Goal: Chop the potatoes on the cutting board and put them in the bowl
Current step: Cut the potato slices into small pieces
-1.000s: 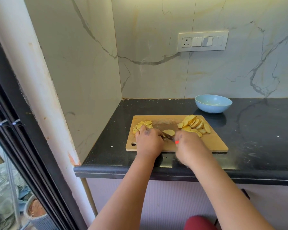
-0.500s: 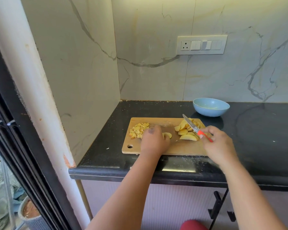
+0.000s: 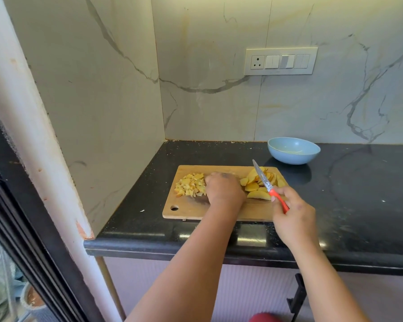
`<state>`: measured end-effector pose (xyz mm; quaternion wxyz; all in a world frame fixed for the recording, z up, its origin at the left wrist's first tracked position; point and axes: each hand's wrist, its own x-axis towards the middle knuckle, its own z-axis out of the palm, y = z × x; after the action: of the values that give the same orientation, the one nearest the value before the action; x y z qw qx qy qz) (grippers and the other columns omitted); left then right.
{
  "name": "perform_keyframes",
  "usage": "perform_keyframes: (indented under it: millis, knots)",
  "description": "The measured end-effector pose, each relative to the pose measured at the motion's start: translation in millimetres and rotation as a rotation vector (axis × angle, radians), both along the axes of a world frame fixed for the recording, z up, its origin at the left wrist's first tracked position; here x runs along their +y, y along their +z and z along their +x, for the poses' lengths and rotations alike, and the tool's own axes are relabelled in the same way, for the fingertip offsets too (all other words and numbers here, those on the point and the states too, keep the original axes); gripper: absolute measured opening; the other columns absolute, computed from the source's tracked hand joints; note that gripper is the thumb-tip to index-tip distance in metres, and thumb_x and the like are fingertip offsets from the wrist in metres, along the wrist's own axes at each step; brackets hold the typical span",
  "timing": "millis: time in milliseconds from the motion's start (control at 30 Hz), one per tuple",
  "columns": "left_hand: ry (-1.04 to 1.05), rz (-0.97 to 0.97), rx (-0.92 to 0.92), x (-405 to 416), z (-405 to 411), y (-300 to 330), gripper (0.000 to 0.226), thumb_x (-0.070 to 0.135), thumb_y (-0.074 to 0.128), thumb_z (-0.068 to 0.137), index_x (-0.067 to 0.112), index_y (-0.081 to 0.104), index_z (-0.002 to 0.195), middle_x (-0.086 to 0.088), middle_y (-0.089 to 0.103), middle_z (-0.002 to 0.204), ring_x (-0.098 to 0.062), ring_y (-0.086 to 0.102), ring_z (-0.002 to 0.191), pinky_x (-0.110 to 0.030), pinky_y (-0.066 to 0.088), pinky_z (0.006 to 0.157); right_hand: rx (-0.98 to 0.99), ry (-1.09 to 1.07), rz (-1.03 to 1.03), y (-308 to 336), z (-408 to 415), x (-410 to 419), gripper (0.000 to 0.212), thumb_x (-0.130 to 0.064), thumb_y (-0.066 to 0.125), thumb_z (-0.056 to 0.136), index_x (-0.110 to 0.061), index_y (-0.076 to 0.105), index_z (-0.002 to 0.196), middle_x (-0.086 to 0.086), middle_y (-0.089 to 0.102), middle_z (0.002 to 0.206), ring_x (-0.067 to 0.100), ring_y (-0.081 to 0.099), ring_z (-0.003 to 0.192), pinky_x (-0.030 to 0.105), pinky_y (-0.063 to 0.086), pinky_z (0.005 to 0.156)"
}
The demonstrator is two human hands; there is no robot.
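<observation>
A wooden cutting board [image 3: 186,211] lies on the black counter. On its left part sits a pile of diced potato [image 3: 190,187]. Potato slices [image 3: 254,186] are heaped on its right part. My left hand [image 3: 223,190] rests palm down on the board's middle, its fingertips against the diced pile; the fingers are hidden behind the back of the hand. My right hand [image 3: 294,217] grips the red handle of a knife [image 3: 263,178], whose blade points up and away above the slices. A light blue bowl [image 3: 294,150] stands behind the board's right corner, with no potato in it.
The black counter [image 3: 358,194] runs on to the right of the board. Marble walls close the corner at the left and back, with a switch panel [image 3: 280,61] on the back wall. The counter's front edge lies just below the board.
My right hand has lifted the knife off the board and carried it right, over the slices. My left hand has slid left from the middle to the diced pile.
</observation>
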<state>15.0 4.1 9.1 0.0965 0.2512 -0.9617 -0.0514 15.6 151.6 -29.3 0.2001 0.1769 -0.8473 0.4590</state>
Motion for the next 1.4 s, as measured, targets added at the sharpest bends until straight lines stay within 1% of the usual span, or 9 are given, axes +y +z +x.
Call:
perform_keyframes:
  millis: [67, 233, 367, 500, 633, 767, 1067, 1233, 1400]
  knots:
    - [-0.026, 0.011, -0.002, -2, 1, 1, 0.040, 0.037, 0.042, 0.098, 0.006, 0.058, 0.119, -0.018, 0.057, 0.119, -0.030, 0.052, 0.106, -0.032, 0.045, 0.084, 0.004, 0.003, 0.003, 0, 0, 0, 0.015, -0.016, 0.057, 0.095, -0.021, 0.065, 0.107, -0.013, 0.051, 0.066, 0.007, 0.049, 0.056, 0.015, 0.030, 0.047]
    - [-0.187, 0.094, -0.010, -18, 8, 6, 0.033, 0.039, 0.057, 0.092, 0.013, 0.049, 0.073, -0.005, 0.059, 0.086, -0.023, 0.054, 0.088, -0.028, 0.041, 0.073, 0.029, 0.020, 0.008, -2, 0, 1, 0.016, -0.015, 0.058, 0.095, -0.020, 0.065, 0.109, -0.011, 0.054, 0.069, 0.009, 0.052, 0.059, 0.019, 0.035, 0.048]
    - [-0.351, 0.361, 0.019, -46, 13, 3, 0.033, 0.034, 0.073, 0.079, 0.014, 0.067, 0.104, 0.001, 0.063, 0.099, -0.017, 0.058, 0.093, -0.026, 0.048, 0.076, 0.059, 0.039, 0.066, -2, 1, 0, 0.014, -0.016, 0.059, 0.095, -0.021, 0.065, 0.107, -0.011, 0.054, 0.065, 0.008, 0.051, 0.056, 0.018, 0.033, 0.047]
    - [-0.459, 0.491, -0.005, -63, 21, 5, 0.054, 0.015, 0.075, 0.078, 0.017, 0.060, 0.130, 0.006, 0.060, 0.126, -0.010, 0.054, 0.114, -0.018, 0.039, 0.093, 0.102, 0.053, 0.144, -3, 7, -4, 0.016, -0.013, 0.059, 0.093, -0.019, 0.065, 0.107, -0.013, 0.050, 0.060, 0.005, 0.047, 0.051, 0.017, 0.031, 0.044]
    - [-0.432, 0.433, 0.060, -63, 25, -1, 0.069, 0.033, 0.078, 0.080, 0.017, 0.050, 0.141, 0.001, 0.052, 0.141, -0.018, 0.050, 0.128, -0.026, 0.040, 0.104, 0.073, 0.087, 0.185, -4, 21, -11, 0.015, -0.014, 0.057, 0.094, -0.021, 0.064, 0.106, 0.000, 0.061, 0.070, 0.013, 0.055, 0.056, 0.032, 0.048, 0.047]
    - [-0.341, 0.170, 0.012, -63, 27, -11, 0.060, 0.047, 0.065, 0.089, 0.017, 0.052, 0.139, -0.004, 0.054, 0.137, -0.025, 0.047, 0.126, -0.034, 0.041, 0.103, -0.022, 0.068, 0.348, 1, 36, -19, 0.010, -0.018, 0.050, 0.097, -0.024, 0.056, 0.103, -0.004, 0.058, 0.073, 0.010, 0.054, 0.061, 0.025, 0.040, 0.048]
    - [-0.311, 0.185, 0.043, -57, 27, -16, 0.048, 0.043, 0.062, 0.093, 0.013, 0.061, 0.130, -0.006, 0.058, 0.130, -0.022, 0.054, 0.117, -0.029, 0.041, 0.096, -0.114, 0.062, 0.430, 14, 54, -40, 0.029, -0.013, 0.049, 0.098, -0.026, 0.047, 0.124, -0.008, 0.051, 0.073, 0.004, 0.050, 0.062, 0.018, 0.035, 0.047]
    - [-0.328, 0.135, 0.021, -51, 32, -13, 0.035, 0.038, 0.056, 0.097, 0.006, 0.070, 0.100, -0.012, 0.066, 0.105, -0.023, 0.056, 0.090, -0.030, 0.041, 0.077, -0.126, 0.064, 0.472, 16, 62, -41, 0.031, -0.009, 0.050, 0.096, -0.024, 0.047, 0.123, -0.007, 0.051, 0.073, 0.008, 0.052, 0.064, 0.019, 0.035, 0.048]
    - [-0.356, 0.146, -0.006, -54, 32, -11, 0.034, 0.034, 0.053, 0.099, 0.005, 0.070, 0.107, -0.013, 0.063, 0.109, -0.024, 0.055, 0.097, -0.030, 0.042, 0.085, -0.115, 0.056, 0.627, 25, 73, -52, 0.033, -0.002, 0.041, 0.096, -0.016, 0.043, 0.126, 0.000, 0.056, 0.083, 0.014, 0.052, 0.068, 0.023, 0.036, 0.053]
